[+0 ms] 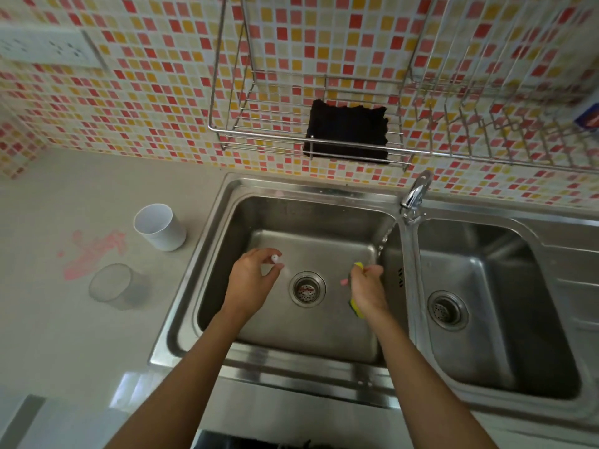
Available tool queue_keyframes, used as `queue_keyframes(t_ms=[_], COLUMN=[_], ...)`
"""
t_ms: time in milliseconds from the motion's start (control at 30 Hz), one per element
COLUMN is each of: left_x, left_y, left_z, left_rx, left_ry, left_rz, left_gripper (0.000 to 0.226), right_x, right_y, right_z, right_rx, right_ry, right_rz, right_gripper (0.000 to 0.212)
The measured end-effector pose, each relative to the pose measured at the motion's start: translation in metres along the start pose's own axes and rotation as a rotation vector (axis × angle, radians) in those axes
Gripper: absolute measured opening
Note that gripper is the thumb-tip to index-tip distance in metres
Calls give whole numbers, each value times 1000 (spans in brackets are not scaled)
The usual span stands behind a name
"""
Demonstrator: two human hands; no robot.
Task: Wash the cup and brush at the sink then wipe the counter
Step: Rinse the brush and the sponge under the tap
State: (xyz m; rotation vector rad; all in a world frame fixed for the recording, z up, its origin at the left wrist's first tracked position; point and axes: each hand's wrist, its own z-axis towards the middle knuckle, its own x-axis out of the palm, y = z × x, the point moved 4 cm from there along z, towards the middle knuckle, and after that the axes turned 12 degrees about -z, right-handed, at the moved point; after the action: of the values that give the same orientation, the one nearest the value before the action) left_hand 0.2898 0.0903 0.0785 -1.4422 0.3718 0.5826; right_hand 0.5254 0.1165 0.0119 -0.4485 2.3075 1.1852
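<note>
Both hands are low inside the left basin [246, 222] of the steel sink. My left hand [254, 278] pinches a small white-tipped object [275, 258], probably the brush's handle end; most of it is hidden. My right hand [368, 288] is closed on a yellow-green sponge [356, 307], and a small pink tip [344, 281] shows beside its fingers. Water [385, 236] runs from the faucet [417, 191] and falls just above my right hand. A white cup [160, 226] stands upright on the counter left of the sink.
A pink stain [92, 254] spreads over the grey counter [64, 335], with a clear glass [111, 283] beside it. A dark cloth [348, 134] lies on the wire rack [259, 134] above the sink. The right basin [499, 319] holds nothing.
</note>
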Motion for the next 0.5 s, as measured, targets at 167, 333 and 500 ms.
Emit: queue_keyframes(t_ms=[167, 333, 500], left_x=[-38, -88, -141], left_y=[-1, 2, -4], left_z=[0, 9, 32], left_rx=[-13, 3, 18], left_ry=[-20, -33, -62], left_rz=[-110, -175, -208], left_gripper=[11, 10, 9], right_x=[8, 11, 2], right_y=[35, 108, 196], right_z=[-27, -75, -107], right_rx=[-112, -197, -348], right_ry=[119, 255, 168], right_rz=[114, 506, 556], right_gripper=[20, 8, 8])
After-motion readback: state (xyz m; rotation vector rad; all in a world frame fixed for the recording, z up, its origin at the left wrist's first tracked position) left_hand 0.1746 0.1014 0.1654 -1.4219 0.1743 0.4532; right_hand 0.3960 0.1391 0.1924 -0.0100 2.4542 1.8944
